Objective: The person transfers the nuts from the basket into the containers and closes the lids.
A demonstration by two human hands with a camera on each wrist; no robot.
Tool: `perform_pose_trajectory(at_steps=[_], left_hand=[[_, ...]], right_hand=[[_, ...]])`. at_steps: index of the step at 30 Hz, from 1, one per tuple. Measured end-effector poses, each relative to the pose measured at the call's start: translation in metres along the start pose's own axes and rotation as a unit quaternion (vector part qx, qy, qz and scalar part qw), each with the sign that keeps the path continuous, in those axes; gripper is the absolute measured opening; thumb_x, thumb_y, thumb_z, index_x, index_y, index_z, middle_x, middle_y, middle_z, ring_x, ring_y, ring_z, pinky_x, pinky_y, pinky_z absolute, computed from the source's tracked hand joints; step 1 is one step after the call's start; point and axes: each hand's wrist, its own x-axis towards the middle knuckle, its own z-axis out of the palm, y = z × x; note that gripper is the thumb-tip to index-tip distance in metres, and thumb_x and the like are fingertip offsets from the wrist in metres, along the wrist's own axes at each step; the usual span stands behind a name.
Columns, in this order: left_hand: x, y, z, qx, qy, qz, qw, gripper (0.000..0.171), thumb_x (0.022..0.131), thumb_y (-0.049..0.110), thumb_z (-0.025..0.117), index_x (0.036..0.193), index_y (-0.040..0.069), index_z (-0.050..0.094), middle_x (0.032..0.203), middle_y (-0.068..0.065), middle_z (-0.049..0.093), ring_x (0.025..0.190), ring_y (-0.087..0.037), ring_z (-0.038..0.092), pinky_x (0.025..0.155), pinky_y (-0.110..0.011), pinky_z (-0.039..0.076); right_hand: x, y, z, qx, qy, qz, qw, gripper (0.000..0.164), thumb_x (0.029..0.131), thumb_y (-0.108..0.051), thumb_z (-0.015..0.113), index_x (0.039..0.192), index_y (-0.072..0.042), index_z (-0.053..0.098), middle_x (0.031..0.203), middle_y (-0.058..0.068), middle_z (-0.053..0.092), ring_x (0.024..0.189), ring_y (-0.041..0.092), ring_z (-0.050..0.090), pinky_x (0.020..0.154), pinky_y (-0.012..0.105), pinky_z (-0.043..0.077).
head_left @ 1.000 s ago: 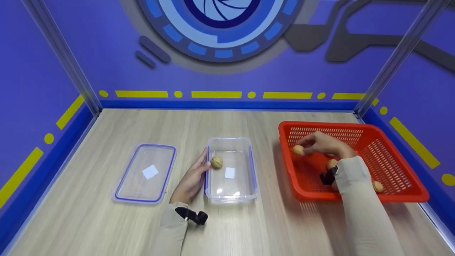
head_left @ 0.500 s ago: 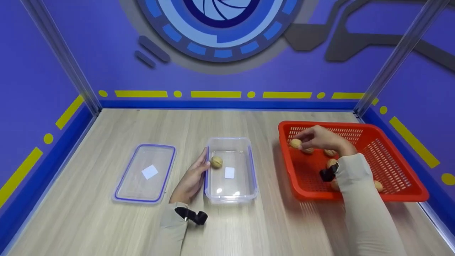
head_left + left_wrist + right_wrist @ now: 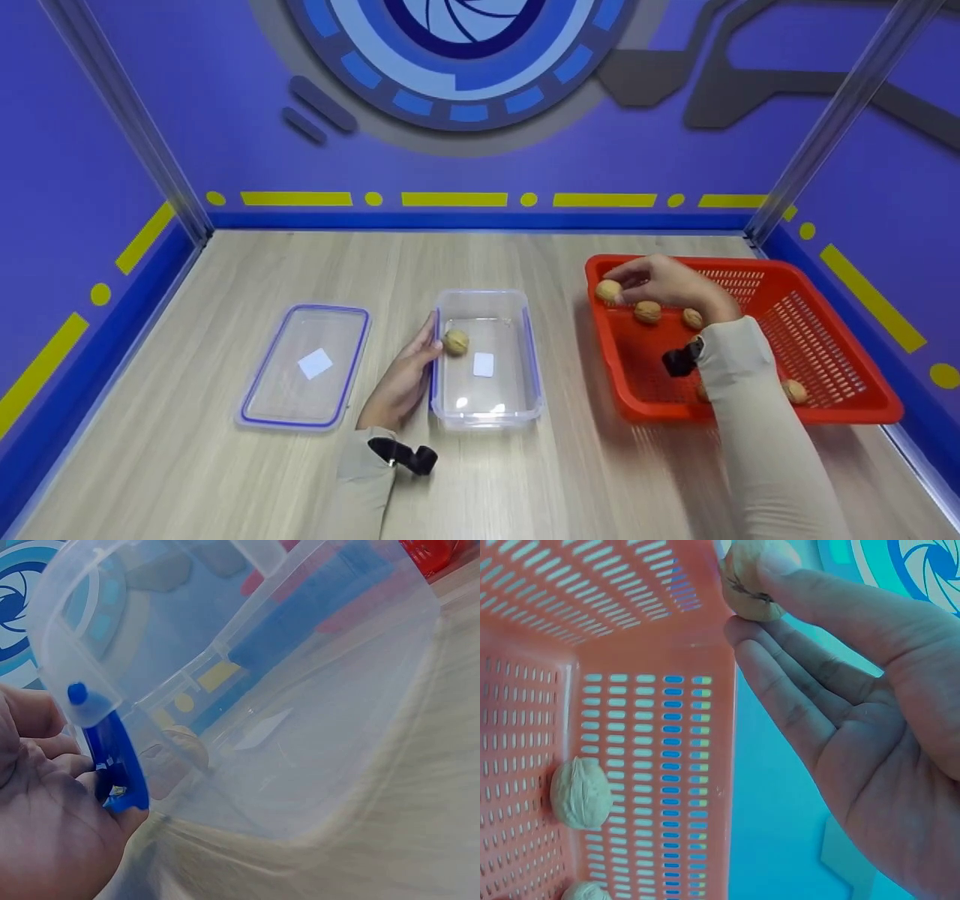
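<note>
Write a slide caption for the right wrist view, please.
Right hand pinches a walnut near the basket rim; two more walnuts lie inside.

A yellow-dashed purple wall [image 3: 480,174] stands behind the wood-grained table [image 3: 187,480].

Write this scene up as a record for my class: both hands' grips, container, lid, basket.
Left-hand grip: holds left side of clear plastic container
Right-hand grip: pinches a walnut at left rim of red basket
Container contents: one walnut
Lid: flat on the table, left of the container
Basket contents: more walnuts, some partly hidden by the right arm
</note>
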Motion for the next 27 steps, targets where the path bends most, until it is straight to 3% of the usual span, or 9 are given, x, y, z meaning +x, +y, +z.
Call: perform_pose_trajectory(at_steps=[12, 27], left_hand=[[0.0, 0.0, 0.0, -0.008, 0.003, 0.005, 0.9999, 0.062, 0.1, 0.005, 0.037, 0.154, 0.008, 0.007, 0.162, -0.011, -0.008, 0.148, -0.027, -0.014, 0.122, -0.041, -0.01], [0.0, 0.0, 0.001, -0.007, 0.012, 0.001, 0.9999, 0.062, 0.099, 0.004, 0.037, 0.154, 0.009, 0.008, 0.162, -0.01, -0.007, 0.149, -0.027, -0.013, 0.122, -0.041, -0.01]], right_hand=[[0.017, -0.022, 0.01, 0.017, -0.004, -0.027, 0.999, 0.037, 0.085, -0.014, 0.072, 0.122, -0.007, 0.066, 0.115, 0.013, 0.07, 0.106, 0.028, 0.065, 0.094, 0.046, 0.053], [0.044, -0.053, 0.033, 0.036, -0.035, -0.043, 0.998, 0.04, 0.085, -0.011, 0.072, 0.123, -0.007, 0.065, 0.117, 0.012, 0.069, 0.106, 0.026, 0.066, 0.093, 0.041, 0.055]])
